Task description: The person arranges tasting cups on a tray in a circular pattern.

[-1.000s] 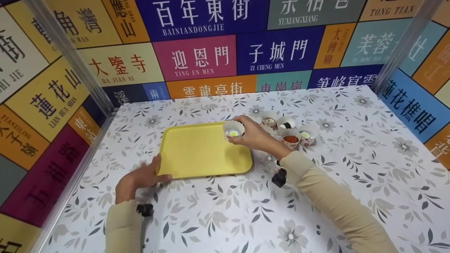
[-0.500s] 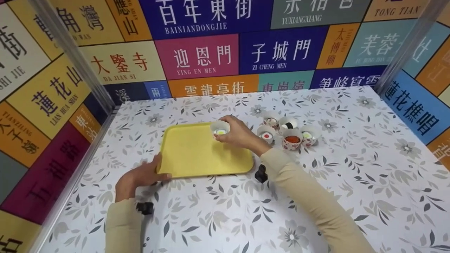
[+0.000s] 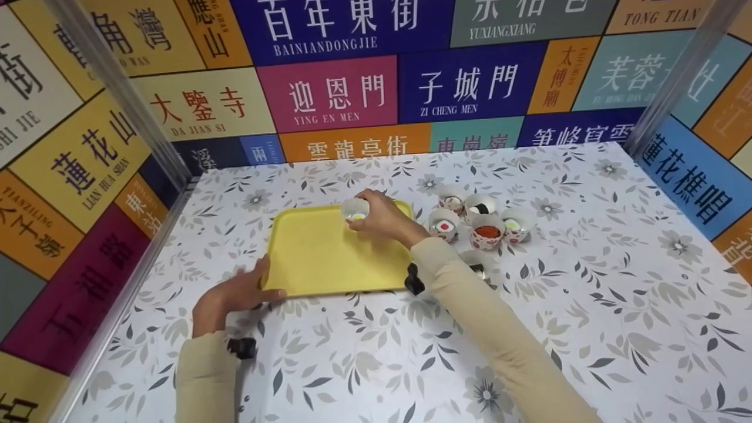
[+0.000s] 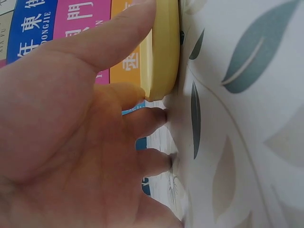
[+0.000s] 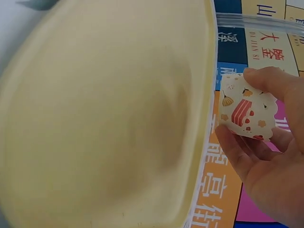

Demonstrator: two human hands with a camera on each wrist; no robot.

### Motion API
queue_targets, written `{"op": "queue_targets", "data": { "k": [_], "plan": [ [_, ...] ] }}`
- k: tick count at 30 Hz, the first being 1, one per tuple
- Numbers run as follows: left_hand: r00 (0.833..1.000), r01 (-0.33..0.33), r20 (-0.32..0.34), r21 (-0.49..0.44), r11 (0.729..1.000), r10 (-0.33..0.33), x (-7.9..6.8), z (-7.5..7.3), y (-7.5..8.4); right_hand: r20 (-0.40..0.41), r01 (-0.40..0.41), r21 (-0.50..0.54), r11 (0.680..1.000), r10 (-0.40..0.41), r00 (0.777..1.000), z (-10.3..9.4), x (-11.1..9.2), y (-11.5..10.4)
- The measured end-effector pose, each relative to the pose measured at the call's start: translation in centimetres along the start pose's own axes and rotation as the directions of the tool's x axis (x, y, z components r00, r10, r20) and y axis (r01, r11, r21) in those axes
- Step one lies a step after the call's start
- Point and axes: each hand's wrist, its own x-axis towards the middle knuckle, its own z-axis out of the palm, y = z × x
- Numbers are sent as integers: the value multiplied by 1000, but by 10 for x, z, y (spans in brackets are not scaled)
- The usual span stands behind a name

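Note:
In the head view my right hand (image 3: 379, 216) pinches a small white paper baking cup (image 3: 354, 209) between thumb and fingers, over the far part of a yellow tray (image 3: 317, 252). Something white with a yellow-green middle lies in the cup. The right wrist view shows the cup's printed side (image 5: 247, 107), with a cake-slice pattern, held above the tray's rim. My left hand (image 3: 241, 291) rests at the tray's near left corner. Up close, its thumb (image 4: 123, 35) lies along the yellow rim (image 4: 164, 57) and its other fingers touch the table, fairly straight.
Right of the tray stand several filled paper cups, among them one with orange-red filling (image 3: 486, 232) and one with a red-centred white piece (image 3: 443, 226). Another cup (image 3: 477, 267) is partly behind the right sleeve. Walls of coloured signs (image 3: 338, 94) surround the flower-patterned table (image 3: 376, 364).
My right hand has carried the paper cup leftward over the tray, from its right part toward the middle of its far side. The left hand has stayed at the tray corner.

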Motion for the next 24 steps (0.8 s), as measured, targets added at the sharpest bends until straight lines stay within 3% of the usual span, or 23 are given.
{"op": "queue_targets", "data": {
  "k": [4,12,24],
  "plan": [
    [1000,-26,11,14,1000,26,1,-1,0,-15,-13,-6,1000,13,1000,5,7,0],
    [1000,7,-6,18,1000,-7,-1,-3,1,-47,-86,7,996,86,995,11,14,-4],
    [1000,-14,-12,16,1000,14,-4,-2,3,-98,-74,30,997,76,992,23,20,-1]
  ]
}}
